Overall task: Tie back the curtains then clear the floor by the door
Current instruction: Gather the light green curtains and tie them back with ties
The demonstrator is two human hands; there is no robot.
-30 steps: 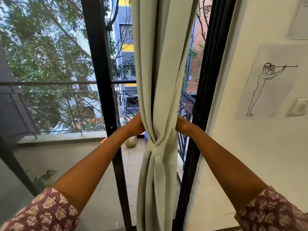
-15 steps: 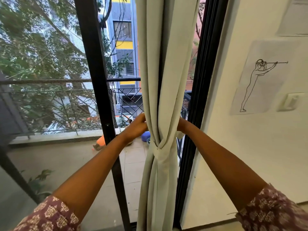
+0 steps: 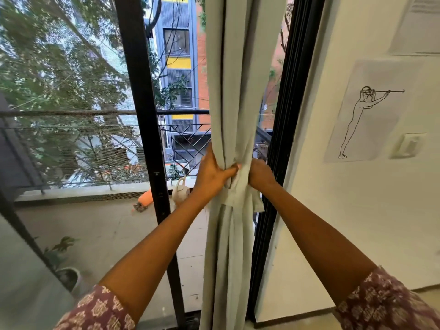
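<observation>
One pale curtain [image 3: 228,79] is gathered against the black door frame [image 3: 142,115], cinched by one fabric tie [image 3: 234,200]. It is gripped just above the tie by the left hand [image 3: 210,173], thumb pressed across the front, where earlier both hands were hidden behind. The right hand [image 3: 260,173] is curled round the bundle's other side. Two papers [image 3: 371,110] are seen on the wall; their writing cannot be read.

No words, brands or numbers are showing legibly anywhere. A sheet of paper [image 3: 419,22] is hanging high on the wall [image 3: 357,210] at the right edge with printed lines (too small and blurred to read). The poster [image 3: 364,110] below it is carrying only a line drawing, no lettering.
</observation>
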